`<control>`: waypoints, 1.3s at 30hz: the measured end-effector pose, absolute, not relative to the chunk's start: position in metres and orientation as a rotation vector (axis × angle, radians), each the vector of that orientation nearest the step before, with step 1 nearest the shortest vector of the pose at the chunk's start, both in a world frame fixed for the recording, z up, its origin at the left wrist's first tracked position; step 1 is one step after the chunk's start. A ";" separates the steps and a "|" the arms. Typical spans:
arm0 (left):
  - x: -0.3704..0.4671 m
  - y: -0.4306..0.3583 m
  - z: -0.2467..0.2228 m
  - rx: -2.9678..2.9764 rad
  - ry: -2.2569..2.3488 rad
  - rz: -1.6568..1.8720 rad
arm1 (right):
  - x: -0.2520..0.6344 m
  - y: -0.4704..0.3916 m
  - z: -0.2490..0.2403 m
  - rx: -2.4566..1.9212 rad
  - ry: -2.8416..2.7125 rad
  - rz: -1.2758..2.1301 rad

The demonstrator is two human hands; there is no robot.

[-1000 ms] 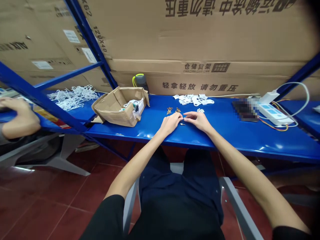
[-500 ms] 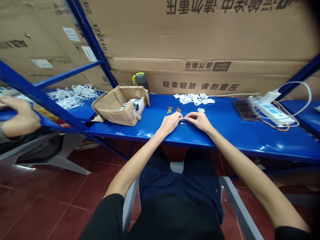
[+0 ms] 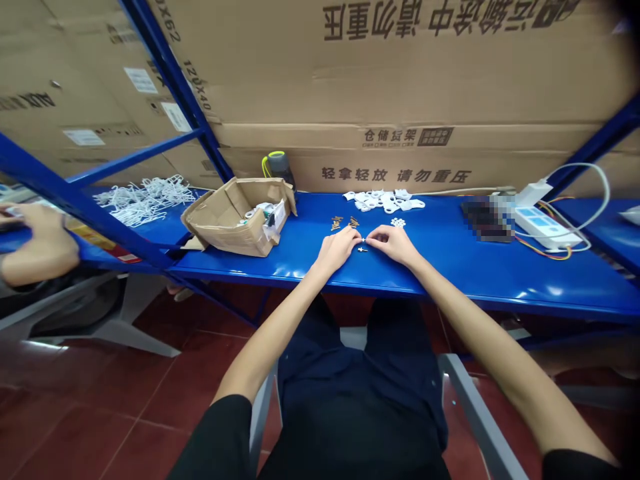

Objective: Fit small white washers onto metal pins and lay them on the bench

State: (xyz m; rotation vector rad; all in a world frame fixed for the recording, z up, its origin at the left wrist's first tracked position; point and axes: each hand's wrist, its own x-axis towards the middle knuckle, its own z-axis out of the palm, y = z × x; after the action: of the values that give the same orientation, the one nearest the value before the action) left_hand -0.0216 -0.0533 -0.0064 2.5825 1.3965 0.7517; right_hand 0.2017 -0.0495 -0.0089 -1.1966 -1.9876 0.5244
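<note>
My left hand (image 3: pixel 340 248) and my right hand (image 3: pixel 395 245) meet fingertip to fingertip above the blue shelf top. Both are closed in a pinch on a small white piece (image 3: pixel 363 240) with a dark part, too small to make out further. Just in front of the fingers lies a similar small white piece with a thin pin (image 3: pixel 363 250). Two little heaps of brass-coloured screw-like parts, one on the left (image 3: pixel 336 224) and one by my left fingers (image 3: pixel 353 222), lie beyond. Behind my right hand is a cluster of small white round pieces (image 3: pixel 398 223).
White plastic loop-shaped parts (image 3: pixel 384 201) lie at the back. An open cardboard box (image 3: pixel 225 233) and dark bottle (image 3: pixel 280 167) stand left. Right are a blurred dark object (image 3: pixel 486 219) and a power strip (image 3: pixel 547 227). Another person's hand (image 3: pixel 43 243) is far left, near white hooks (image 3: pixel 145 200).
The view has shifted slightly. My hands stay together, and the fingertips have moved a little around the small white piece. The parts on the shelf lie as before.
</note>
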 end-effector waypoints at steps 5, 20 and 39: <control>-0.024 -0.054 -0.005 2.514 1.456 0.785 | 0.201 -0.050 -0.011 -1.152 -2.034 0.488; -0.020 -0.058 0.004 2.496 1.797 0.547 | 0.201 -0.050 -0.012 -1.105 -2.101 0.482; -0.024 -0.044 0.001 2.328 1.696 0.773 | 0.211 -0.043 -0.011 -1.358 -1.996 0.229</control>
State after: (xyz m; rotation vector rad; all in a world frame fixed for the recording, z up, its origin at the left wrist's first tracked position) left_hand -0.0239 -0.0436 0.0009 2.3283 1.6959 0.7728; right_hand 0.2113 -0.0434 -0.0106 -1.3582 -1.9963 0.2288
